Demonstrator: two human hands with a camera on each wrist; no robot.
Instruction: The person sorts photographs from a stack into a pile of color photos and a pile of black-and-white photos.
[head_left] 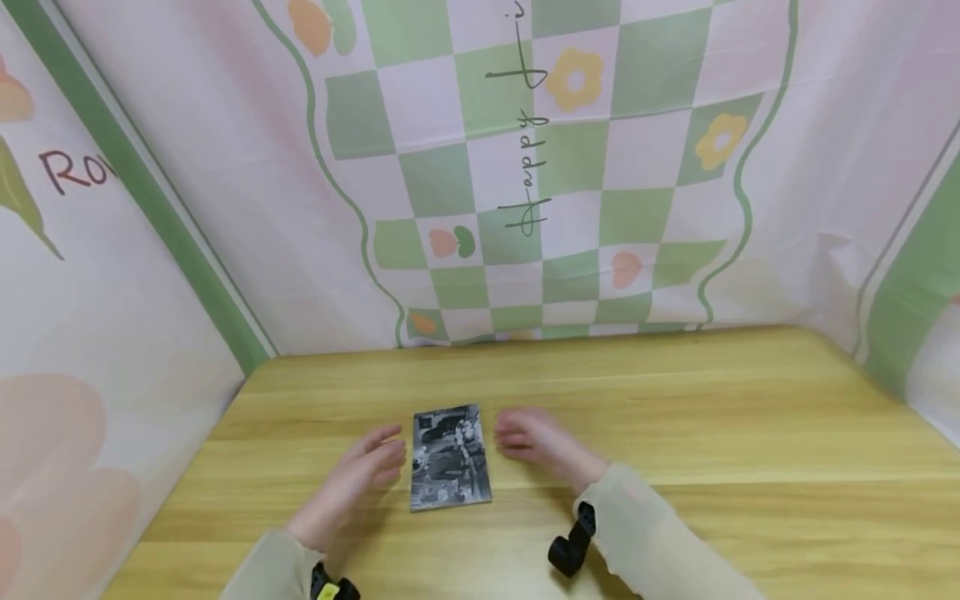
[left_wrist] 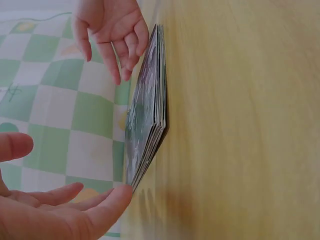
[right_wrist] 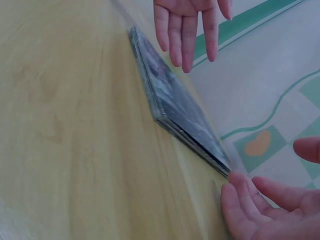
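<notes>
On the wooden table lies a thin rectangular stack of cards (head_left: pixel 450 458) with a black-and-white picture on top. Several layers show along its edges in the left wrist view, and whether they are loose or folded together I cannot tell. My left hand (head_left: pixel 351 479) is just left of the stack, fingers loosely extended towards it. On the other side is my right hand (head_left: pixel 543 442), a small gap from the stack's right edge, its fingers slightly bent. Both palms face inward, and neither hand holds anything.
The wooden tabletop (head_left: pixel 675 400) extends to both sides and ends at a hanging cloth (head_left: pixel 502 175) with green checks and flowers. Another printed cloth (head_left: pixel 97 317) hangs along the left side. Black wrist cameras (head_left: pixel 573 542) sit on both wrists.
</notes>
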